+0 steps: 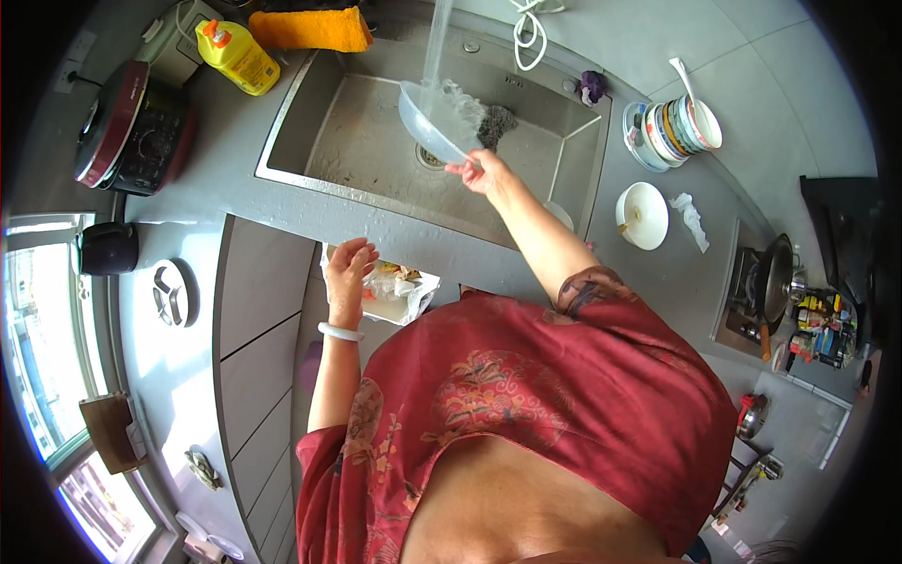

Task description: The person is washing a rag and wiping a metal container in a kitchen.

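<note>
My right hand (pixel 481 173) grips the rim of a translucent plastic bowl (pixel 421 130), tilted on its side above the stainless steel sink (pixel 331 187). A stream of water (pixel 437 49) runs down into the bowl and splashes past it. Behind the bowl, a dark mesh scourer (pixel 497 125) lies in the sink, and the drain (pixel 428 158) is partly covered by the bowl. My left hand (pixel 349 271), with a white bangle at the wrist, hangs before the counter edge. Its fingers are loosely bent and hold nothing. Below it stands a lined waste bin (pixel 394 309) with scraps inside.
A yellow pump bottle (pixel 239 60) and an orange towel (pixel 310 29) stand left of the sink, near a red-and-black electric cooker (pixel 134 134). To the right are stacked bowls (pixel 676 130), a white bowl (pixel 641 215) with a spoon, and a wok (pixel 774 278) on the stove.
</note>
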`<state>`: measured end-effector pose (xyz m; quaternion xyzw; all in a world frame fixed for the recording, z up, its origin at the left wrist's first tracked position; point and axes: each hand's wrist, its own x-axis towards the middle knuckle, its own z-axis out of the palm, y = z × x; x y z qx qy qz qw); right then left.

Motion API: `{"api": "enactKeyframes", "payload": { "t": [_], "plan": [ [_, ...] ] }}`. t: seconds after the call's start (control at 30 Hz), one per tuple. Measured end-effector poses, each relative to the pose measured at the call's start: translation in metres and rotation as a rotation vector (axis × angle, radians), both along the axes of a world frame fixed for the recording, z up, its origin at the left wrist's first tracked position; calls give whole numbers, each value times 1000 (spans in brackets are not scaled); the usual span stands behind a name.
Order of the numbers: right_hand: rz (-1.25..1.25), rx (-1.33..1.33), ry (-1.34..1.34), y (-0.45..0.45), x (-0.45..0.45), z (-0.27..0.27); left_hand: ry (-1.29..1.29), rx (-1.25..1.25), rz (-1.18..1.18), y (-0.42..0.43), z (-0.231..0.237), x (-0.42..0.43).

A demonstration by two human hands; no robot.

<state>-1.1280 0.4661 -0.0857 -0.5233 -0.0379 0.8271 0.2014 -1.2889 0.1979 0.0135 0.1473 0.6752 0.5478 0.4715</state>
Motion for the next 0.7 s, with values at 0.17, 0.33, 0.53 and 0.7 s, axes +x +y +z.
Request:
{"api": "enactKeyframes", "payload": {
  "t": [0.17, 0.33, 0.53, 0.7],
  "plan": [
    [-84, -196, 384, -44, -26, 5, 487, 47, -324, 75, -33, 20],
    [-51, -54, 417, -44, -48, -7, 652, -103, -326, 161, -16, 38],
    [-47, -154, 436, -55, -63, -6, 763, -257, -312, 203, -34, 21],
    [225, 116, 193, -40, -54, 10, 1100, -395, -435, 213, -50, 14]
  ]
}}
